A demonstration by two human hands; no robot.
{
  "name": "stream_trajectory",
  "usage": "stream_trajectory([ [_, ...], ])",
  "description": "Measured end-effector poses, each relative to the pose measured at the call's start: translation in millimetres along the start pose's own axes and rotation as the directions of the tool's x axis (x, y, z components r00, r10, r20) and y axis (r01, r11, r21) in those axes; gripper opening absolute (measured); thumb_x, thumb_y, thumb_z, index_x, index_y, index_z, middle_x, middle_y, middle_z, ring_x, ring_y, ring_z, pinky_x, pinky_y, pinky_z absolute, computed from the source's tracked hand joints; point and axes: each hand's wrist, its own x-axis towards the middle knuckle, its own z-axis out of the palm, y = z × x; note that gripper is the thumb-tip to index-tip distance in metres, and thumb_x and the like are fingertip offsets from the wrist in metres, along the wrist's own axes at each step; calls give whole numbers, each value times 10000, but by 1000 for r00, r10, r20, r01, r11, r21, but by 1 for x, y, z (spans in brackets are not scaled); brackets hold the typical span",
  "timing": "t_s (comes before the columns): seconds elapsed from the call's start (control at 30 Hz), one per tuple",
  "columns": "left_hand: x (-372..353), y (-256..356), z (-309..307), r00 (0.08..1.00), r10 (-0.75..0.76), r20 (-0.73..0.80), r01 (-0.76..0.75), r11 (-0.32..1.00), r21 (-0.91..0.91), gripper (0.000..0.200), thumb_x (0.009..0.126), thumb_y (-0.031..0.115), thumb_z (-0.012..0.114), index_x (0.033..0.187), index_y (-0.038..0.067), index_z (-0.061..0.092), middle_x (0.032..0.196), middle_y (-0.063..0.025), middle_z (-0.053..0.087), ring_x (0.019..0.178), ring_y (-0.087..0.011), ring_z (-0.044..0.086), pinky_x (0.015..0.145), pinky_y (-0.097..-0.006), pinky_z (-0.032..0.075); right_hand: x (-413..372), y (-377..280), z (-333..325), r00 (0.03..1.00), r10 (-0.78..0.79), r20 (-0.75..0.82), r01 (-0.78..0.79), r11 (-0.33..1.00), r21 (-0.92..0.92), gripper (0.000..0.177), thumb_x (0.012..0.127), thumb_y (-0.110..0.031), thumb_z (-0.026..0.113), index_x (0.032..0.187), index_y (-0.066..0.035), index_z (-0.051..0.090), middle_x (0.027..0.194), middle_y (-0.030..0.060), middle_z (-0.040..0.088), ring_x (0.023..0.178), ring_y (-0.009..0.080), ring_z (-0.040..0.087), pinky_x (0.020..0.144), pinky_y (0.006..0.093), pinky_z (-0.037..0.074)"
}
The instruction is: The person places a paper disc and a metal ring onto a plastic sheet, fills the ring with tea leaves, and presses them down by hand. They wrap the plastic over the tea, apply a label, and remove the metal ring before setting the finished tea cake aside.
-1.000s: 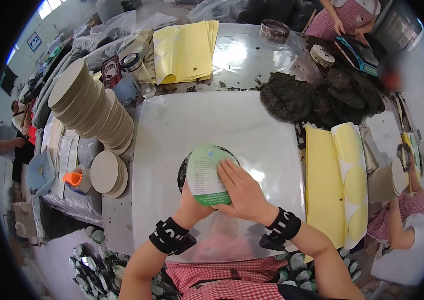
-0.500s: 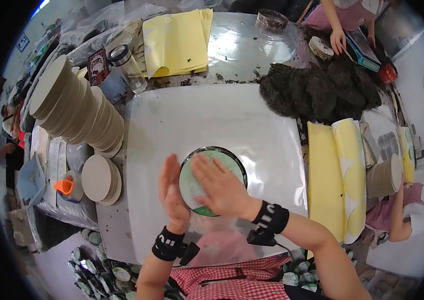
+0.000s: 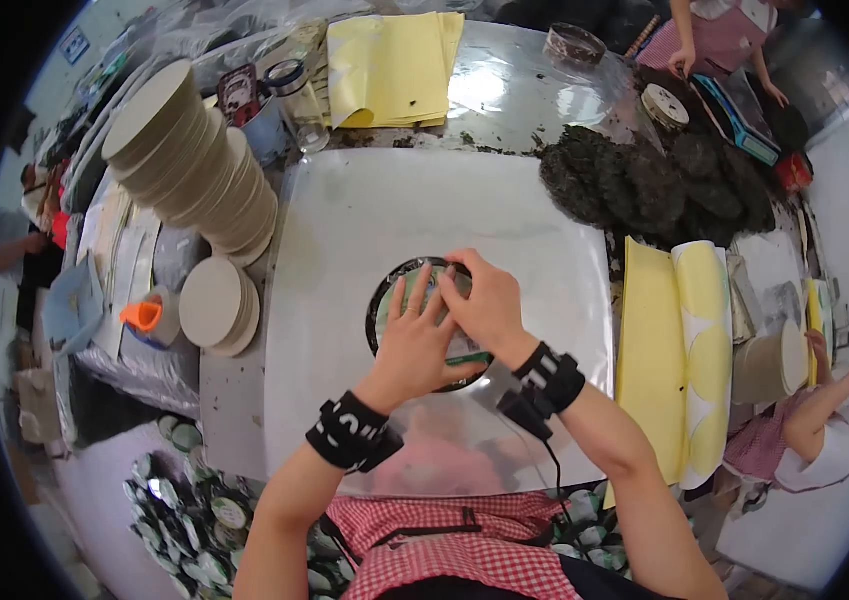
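Green-and-white label [image 3: 465, 347], round, on a dark-rimmed disc [image 3: 376, 312], resting on the pale shiny sheet [image 3: 345, 220] mid-table. Covered by left hand [image 3: 410, 345], fingers spread, flat on label, grasping nothing. Bent over the far right edge by right hand [image 3: 490, 305]; cannot tell if pinching or only touching.

Probably light, thin and easily creased in the label; best taken by its edge. Likely stiffer in the disc, maybe slippery at the glossy rim; best held at opposite sides.

Counts: one label, one disc, two black wrist straps [image 3: 348, 431]. At left: one short pile of cardboard rounds [image 3: 215, 303]; beside it, tall leaning cardboard stacks [image 3: 190, 155], number unclear; one clear jar [image 3: 302, 105] farther off. At right: one pile of rounds [image 3: 767, 366], one yellow sheet strip [image 3: 647, 360], one circle-printed sheet [image 3: 700, 350]. Far: one yellow paper stack [image 3: 385, 70]. Far right: dark fibrous clumps [image 3: 645, 185], merged, uncountable.
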Motion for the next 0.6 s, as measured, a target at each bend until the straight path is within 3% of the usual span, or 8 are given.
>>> stream_trajectory([
  [0.03, -3, -4, 11, 999, -19, 30, 21, 997, -71, 923, 771, 672, 707, 1418, 39, 526, 1484, -219, 462, 1444, -480, 311, 1171, -671, 174, -3, -14, -1, 999, -28, 37, 32, 993, -115, 288, 898, -104, 668, 1182, -67, 638, 1041, 130, 744, 829, 318, 711, 733, 383, 548],
  [0.13, -8, 0, -9, 875, -71, 478, 264, 899, -350, 638, 902, 429, 678, 1362, 4, 556, 1336, -186, 594, 1270, -366, 562, 1057, -482, 459, -37, -46, -25, 880, -456, -132, 444, 889, -109, 321, 778, 40, 705, 1075, -82, 697, 981, 99, 742, 784, 290, 708, 676, 345, 561],
  [0.2, -39, 14, -27, 914, 345, -214, -400, 857, -324, 378, 972, 209, 602, 1272, -22, 593, 1199, -174, 663, 1104, -321, 654, 902, -398, 541, -54, -33, -43, 847, -496, -193, 474, 867, -152, 355, 731, 90, 691, 1055, -52, 713, 971, 126, 730, 828, 304, 718, 734, 345, 586],
  [0.23, -45, 28, -71, 873, 360, -330, -457, 840, -293, 252, 1000, 89, 529, 1201, -33, 621, 1118, -185, 679, 1028, -346, 652, 858, -402, 534, -66, -16, -52, 918, -347, -194, 333, 938, -98, 351, 759, 101, 672, 1084, -28, 703, 993, 129, 726, 869, 278, 721, 773, 335, 585],
  [0.3, -60, 16, -70, 910, -198, -364, 33, 910, -412, 277, 1002, 118, 560, 1222, -40, 620, 1080, -166, 689, 972, -308, 659, 820, -378, 534, -91, 14, -63, 974, -83, -210, 97, 994, 56, 333, 809, 112, 643, 1123, 8, 684, 1031, 123, 716, 934, 227, 712, 821, 315, 577],
  [0.37, -76, -8, -43, 753, -642, -143, 384, 605, -697, 302, 1002, 149, 591, 1231, -45, 621, 1048, -143, 693, 915, -257, 661, 785, -344, 531, -113, 29, -66, 959, 135, -250, -65, 961, 268, 304, 854, 110, 622, 1145, 32, 669, 1064, 103, 705, 978, 175, 687, 841, 294, 561],
  [0.43, -73, -47, 14, 586, -731, 351, 506, -9, -862, 326, 1002, 184, 623, 1230, -49, 624, 1024, -118, 694, 857, -194, 656, 752, -302, 525, -136, 42, -59, 975, 153, -158, -101, 950, 296, 284, 885, 91, 617, 1162, 44, 657, 1086, 94, 694, 1002, 146, 660, 852, 272, 543],
  [0.6, -88, -49, 9, 631, -705, 324, 497, 46, -867, 317, 997, 224, 649, 1171, -40, 641, 961, -72, 682, 771, -131, 632, 702, -257, 521, -136, 22, -60, 992, 108, 71, -123, 961, 247, 284, 890, 81, 614, 1157, 7, 678, 1016, 71, 715, 916, 101, 655, 801, 251, 538],
])
